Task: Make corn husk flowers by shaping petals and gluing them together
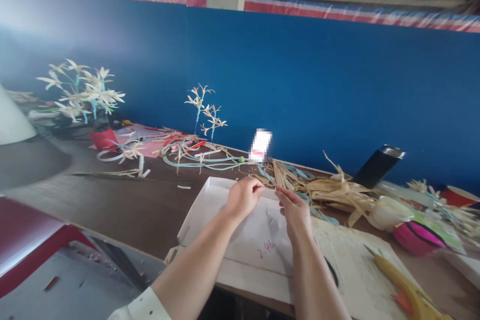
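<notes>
My left hand (243,197) is closed in a pinch above a white open cardboard box lid (247,255). Its fingertips point toward my right hand (295,210), which is pinched closed a short way to the right. What the fingers hold, if anything, is too thin to make out. Pink handwritten marks show on the cardboard under my wrists. Just beyond my right hand lie dried corn husks (333,191) in a loose heap. Right of my right forearm, a yellow glue gun (403,280) rests on a printed sheet (348,265).
A blurred bright phone-like screen (260,145) leans at the back. Pale husk flowers (86,90) rise from a red pot (104,139); smaller flower stems (213,122) stand by the blue partition (337,85). A black thermos (377,166) and a pink pouch (416,237) occupy the right.
</notes>
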### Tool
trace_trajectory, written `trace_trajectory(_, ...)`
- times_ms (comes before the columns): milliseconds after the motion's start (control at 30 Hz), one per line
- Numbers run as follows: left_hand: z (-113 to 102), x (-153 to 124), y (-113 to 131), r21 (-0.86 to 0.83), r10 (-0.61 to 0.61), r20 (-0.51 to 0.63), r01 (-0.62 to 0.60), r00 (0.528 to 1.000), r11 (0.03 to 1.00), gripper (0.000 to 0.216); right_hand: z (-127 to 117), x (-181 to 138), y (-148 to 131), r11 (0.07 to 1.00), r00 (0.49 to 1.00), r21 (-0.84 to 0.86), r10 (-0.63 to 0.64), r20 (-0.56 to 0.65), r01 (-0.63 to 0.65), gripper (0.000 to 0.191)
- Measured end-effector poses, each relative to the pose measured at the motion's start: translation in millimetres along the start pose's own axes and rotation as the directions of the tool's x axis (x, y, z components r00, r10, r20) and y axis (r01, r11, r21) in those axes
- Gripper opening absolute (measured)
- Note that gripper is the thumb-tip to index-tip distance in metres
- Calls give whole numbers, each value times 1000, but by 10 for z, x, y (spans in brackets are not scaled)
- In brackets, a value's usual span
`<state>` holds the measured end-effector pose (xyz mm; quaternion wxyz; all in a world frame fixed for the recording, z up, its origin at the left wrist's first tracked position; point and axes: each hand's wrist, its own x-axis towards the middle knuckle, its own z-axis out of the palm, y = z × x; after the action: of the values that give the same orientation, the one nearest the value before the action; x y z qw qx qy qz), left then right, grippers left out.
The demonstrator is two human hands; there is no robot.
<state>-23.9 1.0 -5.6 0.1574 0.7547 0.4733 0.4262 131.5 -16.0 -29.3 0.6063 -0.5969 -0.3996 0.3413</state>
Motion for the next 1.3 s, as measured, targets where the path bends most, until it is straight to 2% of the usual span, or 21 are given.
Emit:
trace_trajectory(100, -5, -16, 22, 5, 156, -50, -156, 986, 988, 13, -8, -19, -33, 970, 992, -206, -124, 20, 126, 40)
trace_trajectory(233, -3, -25, 36, 62, 344, -52, -341, 937, 938, 17, 23, -89, -90, 855, 965, -447, -239, 107, 261, 35)
trace_trajectory(367, 20, -17, 15, 99, 439, 17, -438, 898, 893, 21, 64, -147, -78, 721, 916, -565, -326, 234, 401, 27)
trace_trajectory(433, 25, -17, 2, 87, 447, 48, -449, 893, 889, 21, 73, -159, -64, 668, 893, -593, -356, 274, 449, 26)
trace_trajectory(500, 20, -21, -7, 87, 401, 50, -404, 915, 911, 20, 75, -161, -54, 666, 883, -580, -372, 287, 469, 26)
trace_trajectory(633, 6, -27, -19, 97, 207, -15, -205, 978, 974, 19, 80, -142, -41, 753, 886, -466, -398, 237, 464, 30)
trace_trajectory(767, 23, -18, -24, -68, -2, -21, 1, 1000, 998, 17, 92, -142, -65, 774, 895, -450, -408, 183, 445, 30)
trace_trajectory(900, 40, 10, -14, -268, -194, 99, 214, 976, 939, 19, 100, -182, -125, 781, 890, -433, -433, 144, 450, 29)
trace_trajectory(1033, 39, 52, -8, -425, -316, 274, 409, 908, 807, 25, 103, -209, -150, 779, 873, -400, -464, 149, 483, 30)
trace_trajectory(1167, 55, 72, -28, -518, -334, 350, 478, 875, 709, 25, 108, -206, -126, 785, 871, -383, -465, 157, 488, 31)
trace_trajectory(1300, 72, 64, -47, -546, -322, 357, 476, 877, 690, 26, 114, -216, -109, 805, 896, -399, -424, 130, 438, 34)
